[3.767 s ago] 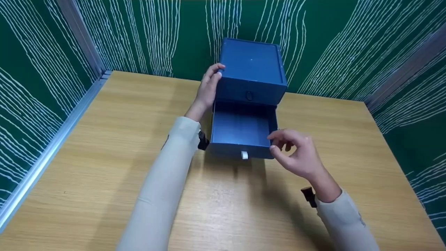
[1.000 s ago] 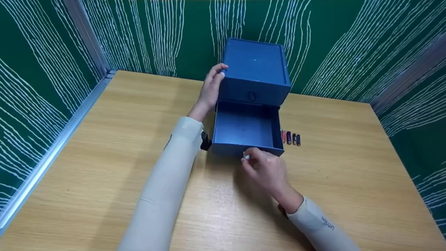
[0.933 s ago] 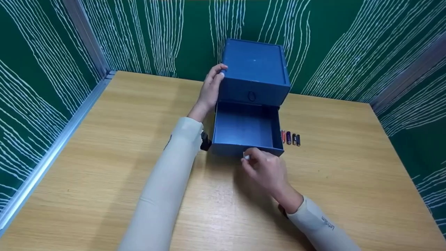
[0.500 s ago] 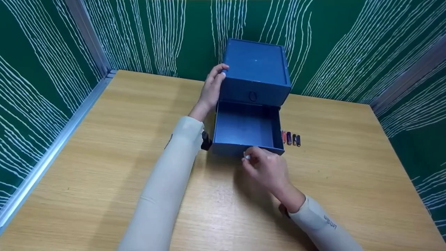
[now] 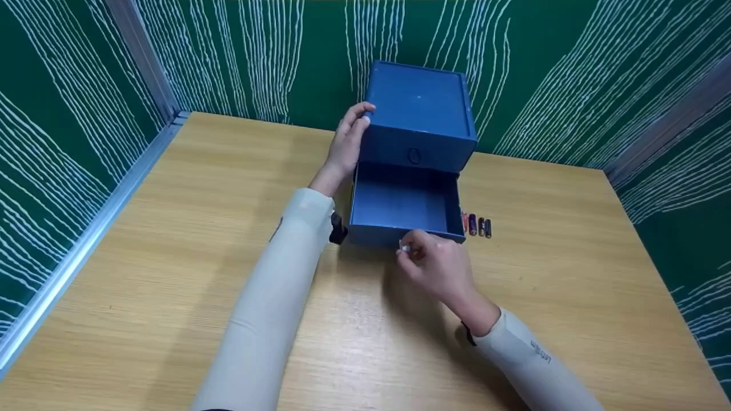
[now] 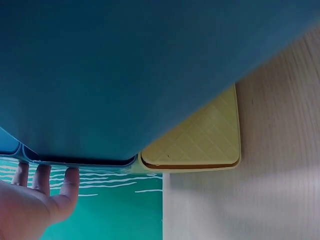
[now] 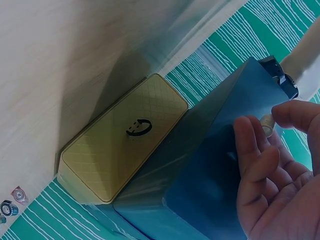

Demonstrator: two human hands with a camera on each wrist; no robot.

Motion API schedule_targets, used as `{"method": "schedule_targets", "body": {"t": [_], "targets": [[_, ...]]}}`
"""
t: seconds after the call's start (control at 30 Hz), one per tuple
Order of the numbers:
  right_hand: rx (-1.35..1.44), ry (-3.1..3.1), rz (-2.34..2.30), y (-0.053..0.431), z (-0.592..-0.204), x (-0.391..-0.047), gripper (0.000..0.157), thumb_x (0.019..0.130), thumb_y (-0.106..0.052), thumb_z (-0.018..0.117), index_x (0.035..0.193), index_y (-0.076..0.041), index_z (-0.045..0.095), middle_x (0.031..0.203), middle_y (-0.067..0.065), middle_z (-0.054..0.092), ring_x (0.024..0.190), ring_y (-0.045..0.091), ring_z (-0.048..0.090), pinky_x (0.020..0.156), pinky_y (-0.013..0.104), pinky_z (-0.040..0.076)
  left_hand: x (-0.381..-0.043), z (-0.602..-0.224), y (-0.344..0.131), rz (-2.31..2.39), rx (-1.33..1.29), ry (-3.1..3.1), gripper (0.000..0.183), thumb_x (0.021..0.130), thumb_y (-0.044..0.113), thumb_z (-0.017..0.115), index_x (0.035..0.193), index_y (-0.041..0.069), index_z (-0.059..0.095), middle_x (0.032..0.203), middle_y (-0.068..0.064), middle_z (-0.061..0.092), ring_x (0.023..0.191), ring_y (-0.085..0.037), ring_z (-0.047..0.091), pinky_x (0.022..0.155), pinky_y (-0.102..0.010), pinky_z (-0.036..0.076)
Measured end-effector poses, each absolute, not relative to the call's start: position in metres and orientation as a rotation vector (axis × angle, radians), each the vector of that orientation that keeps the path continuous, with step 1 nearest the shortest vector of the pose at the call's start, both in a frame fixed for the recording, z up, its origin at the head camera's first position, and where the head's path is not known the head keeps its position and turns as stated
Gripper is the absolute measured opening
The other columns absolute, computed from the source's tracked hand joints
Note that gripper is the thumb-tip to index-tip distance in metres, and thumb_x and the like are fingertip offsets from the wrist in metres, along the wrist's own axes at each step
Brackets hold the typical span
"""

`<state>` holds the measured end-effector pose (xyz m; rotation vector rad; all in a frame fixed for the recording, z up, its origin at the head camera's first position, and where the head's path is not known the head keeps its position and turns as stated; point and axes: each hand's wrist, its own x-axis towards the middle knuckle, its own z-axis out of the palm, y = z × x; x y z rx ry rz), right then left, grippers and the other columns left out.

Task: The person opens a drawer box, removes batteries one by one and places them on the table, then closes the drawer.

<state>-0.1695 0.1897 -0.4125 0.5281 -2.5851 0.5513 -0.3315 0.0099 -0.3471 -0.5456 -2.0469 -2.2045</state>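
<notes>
From where I stood, the left hand [image 5: 346, 144] lay with straight fingers against the left upper edge of the blue box [image 5: 418, 117], which sat toward the far edge of the table [image 5: 171, 240], about midway along it. Its lower drawer [image 5: 400, 208] stood pulled out toward the person, though compared with half a second before its front had slid back a little toward the box (so the drawer seemed to be on its way shut, only just begun). The right hand [image 5: 437, 267] pinched the small white pull tab [image 5: 404, 247] at the drawer front, as it had a second earlier, and had moved inward with it.

Just right of the drawer a row of batteries [image 5: 476, 226] lay on the table, close to its side wall but apart from it, unmoved. The left half of the table and the near edge held only the two sleeved arms; green panels closed in the far, left and right edges.
</notes>
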Motion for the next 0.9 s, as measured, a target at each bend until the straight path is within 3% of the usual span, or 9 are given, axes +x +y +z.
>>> {"method": "schedule_targets", "body": {"t": [0.9], "targets": [[0.450,-2.693,0.596,0.187,-0.402,-0.190,0.009,0.076,-0.027,0.061,0.080,-0.019,0.057,0.063,-0.007,0.056,0.051,0.006,0.048,0.048,0.021,0.039,-0.331,-0.347,0.010,-2.194,-0.532,-2.072,0.029,0.094,0.021,0.032,0.119,0.017,0.044,0.133,0.003,0.034,0.119,-0.013,0.030,0.101,-0.033,0.024]]}}
